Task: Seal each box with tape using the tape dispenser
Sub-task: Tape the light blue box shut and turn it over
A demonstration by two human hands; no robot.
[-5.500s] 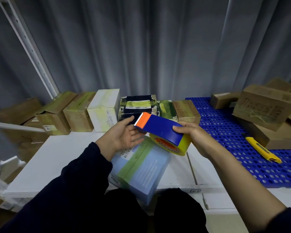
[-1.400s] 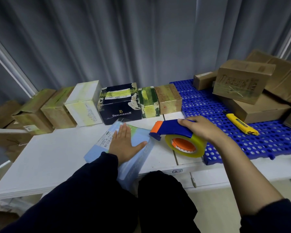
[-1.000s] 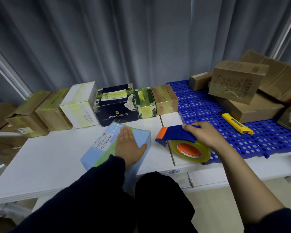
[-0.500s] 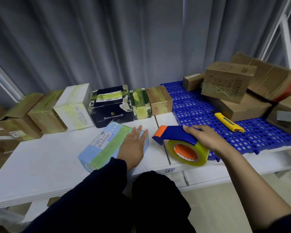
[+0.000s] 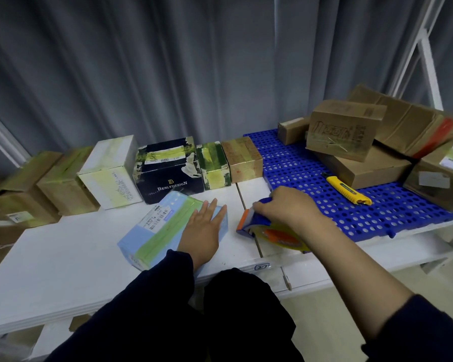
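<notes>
A light blue box (image 5: 157, 228) with a strip of yellowish tape along its top lies on the white table (image 5: 63, 257). My left hand (image 5: 203, 231) rests flat on the box's right end, fingers straight. Just right of it the blue and orange tape dispenser (image 5: 262, 228) with a yellow tape roll sits low on the table. My right hand (image 5: 288, 207) grips the dispenser's blue handle from above.
A row of taped boxes (image 5: 168, 171) lines the back of the table. On the right a blue perforated mat (image 5: 311, 178) carries brown cardboard boxes (image 5: 345, 129) and a yellow utility knife (image 5: 348, 190).
The dispenser has come down onto the table beside the blue box, my right hand still on its handle. My left hand stays flat on the box.
</notes>
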